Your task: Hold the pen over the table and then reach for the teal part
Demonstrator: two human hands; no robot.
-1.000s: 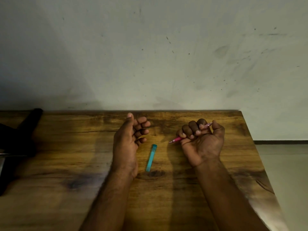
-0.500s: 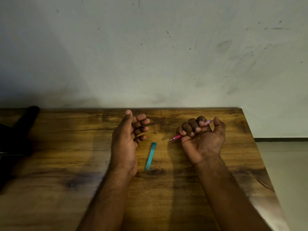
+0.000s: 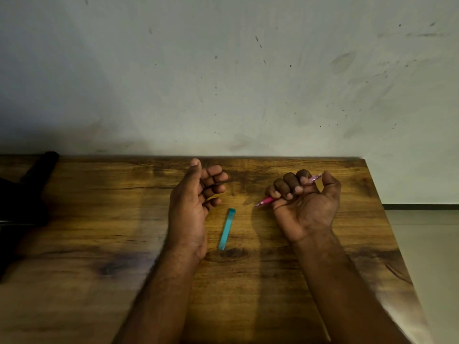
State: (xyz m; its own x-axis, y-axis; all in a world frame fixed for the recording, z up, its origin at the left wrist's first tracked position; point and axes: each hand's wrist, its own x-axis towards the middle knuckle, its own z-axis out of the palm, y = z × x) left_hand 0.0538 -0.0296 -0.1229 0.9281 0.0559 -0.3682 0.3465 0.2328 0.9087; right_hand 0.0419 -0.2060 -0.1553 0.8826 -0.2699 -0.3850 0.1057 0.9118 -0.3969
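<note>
A: Where's the pink pen point(image 3: 267, 201)?

B: In the right hand point(image 3: 306, 207), which rests palm-up on the wooden worktop point(image 3: 99, 219). All four fingers point(image 3: 289, 184) are curled tight over the barrel, and the thumb stands just by the upper end.

A: Which way does it run?

B: Its long axis is diagonal. The pointed tip sticks out below the little finger, aimed down and to the left, toward the middle of the worktop. The paler, clear end pokes out between forefinger and thumb, up and to the right, toward the wall point(image 3: 223, 70).

A: And the left hand point(image 3: 192, 207)?

B: It lies on its edge, thumb uppermost, fingers loosely bent and holding nothing.

A: Anything between them?

B: A slim teal case point(image 3: 227, 228), flat on the wood, just right of the left palm and apart from both hands. It runs nearly away from the person, its far end leaning slightly right. Its far end is near the pen's tip, not touching.

A: Further out?

B: A dark object point(image 3: 27, 194) at the left edge, too shadowed to identify. The worktop's far edge meets the scuffed wall, and pale floor point(image 3: 427, 244) shows to the right.
</note>
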